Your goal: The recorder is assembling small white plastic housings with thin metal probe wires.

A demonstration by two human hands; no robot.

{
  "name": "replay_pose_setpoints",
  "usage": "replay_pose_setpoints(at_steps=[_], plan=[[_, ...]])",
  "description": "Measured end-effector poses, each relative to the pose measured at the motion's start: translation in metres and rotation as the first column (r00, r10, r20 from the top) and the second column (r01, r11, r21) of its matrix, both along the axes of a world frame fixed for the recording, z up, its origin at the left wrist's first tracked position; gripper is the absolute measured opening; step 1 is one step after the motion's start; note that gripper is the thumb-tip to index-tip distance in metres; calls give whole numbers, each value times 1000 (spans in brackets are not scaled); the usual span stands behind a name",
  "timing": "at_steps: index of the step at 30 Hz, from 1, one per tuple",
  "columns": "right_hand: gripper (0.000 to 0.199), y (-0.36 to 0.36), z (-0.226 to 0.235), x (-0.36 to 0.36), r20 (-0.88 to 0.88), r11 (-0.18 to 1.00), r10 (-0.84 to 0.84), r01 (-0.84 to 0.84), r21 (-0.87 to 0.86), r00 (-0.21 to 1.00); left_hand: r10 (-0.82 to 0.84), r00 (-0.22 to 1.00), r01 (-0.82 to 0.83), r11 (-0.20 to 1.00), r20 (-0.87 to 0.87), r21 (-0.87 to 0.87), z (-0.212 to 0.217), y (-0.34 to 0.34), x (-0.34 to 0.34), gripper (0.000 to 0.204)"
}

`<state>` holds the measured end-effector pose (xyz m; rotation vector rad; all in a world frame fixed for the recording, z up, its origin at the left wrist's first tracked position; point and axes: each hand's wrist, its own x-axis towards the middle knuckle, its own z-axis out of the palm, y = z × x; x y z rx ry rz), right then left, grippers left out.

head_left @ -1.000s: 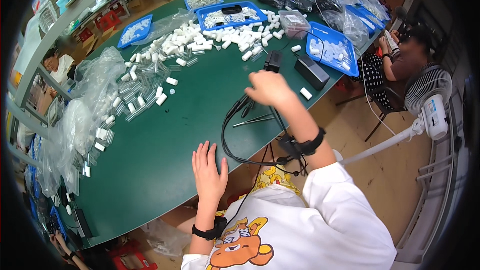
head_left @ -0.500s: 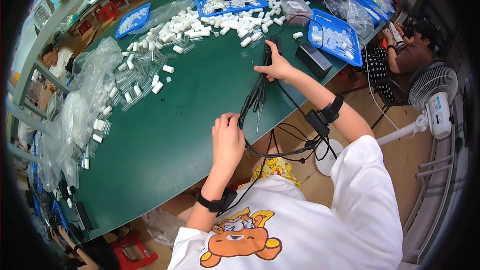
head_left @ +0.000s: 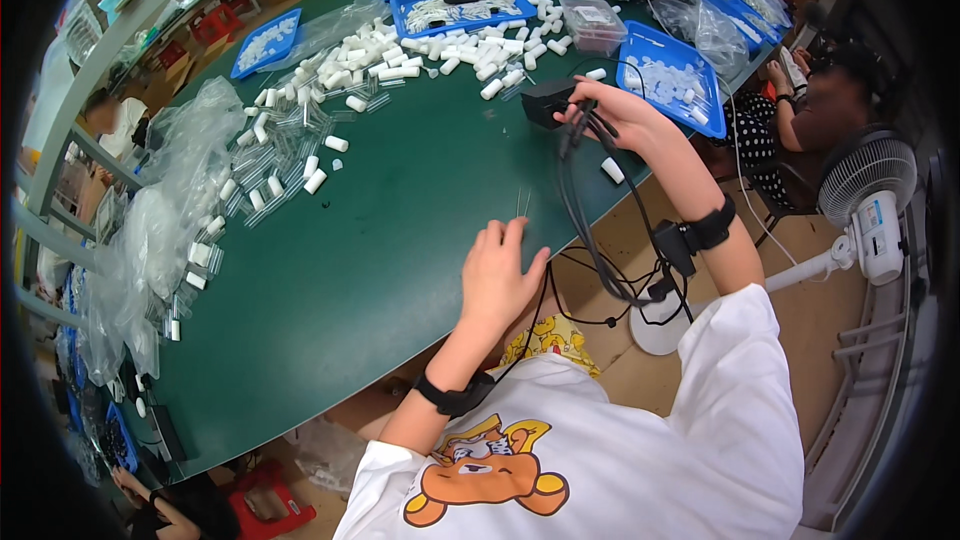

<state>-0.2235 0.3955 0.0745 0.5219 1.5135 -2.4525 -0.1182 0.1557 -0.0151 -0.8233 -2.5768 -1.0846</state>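
A bundle of thin black cables [head_left: 570, 145] is held in the curled fingers of the right hand [head_left: 615, 115], its loop hanging past the table edge below them. A black rectangular box [head_left: 545, 103] sits just left of those fingertips; whether they grip it cannot be told. Half a second ago the cables hung nearer the left fingers, and a larger black box lay right of the right hand; that spot now shows a short white cylinder [head_left: 612, 170]. The left hand [head_left: 495, 275] has shifted rightward, fingers slightly bent and thumb apart. Thin metal prongs [head_left: 528, 202] stick out beyond its fingertips, their rear end hidden, so its hold on them cannot be told. Above the right fingers lie a shallow blue plastic tray [head_left: 719, 115] of white pieces and a clear plastic tub [head_left: 592, 25]; heaped white cylinders [head_left: 360, 70] spread up and left of both hands across the green tabletop [head_left: 400, 250]
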Motion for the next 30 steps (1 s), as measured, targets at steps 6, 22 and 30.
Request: replay_pose_setpoints(at_steps=[6, 22, 30], plan=[[71, 24, 52, 74, -366, 995, 72, -43, 87, 928, 99, 992, -108, 988, -84, -110, -25, 8, -16, 26], [81, 97, 28, -36, -289, 733, 229, 30, 679, 930, 238, 953, -257, 962, -186, -87, -36, -31, -30, 35], [85, 91, -20, -96, -49, 509, 341, -141, 849, 939, 246, 951, -269, 957, -188, -107, -34, -32, -29, 35]])
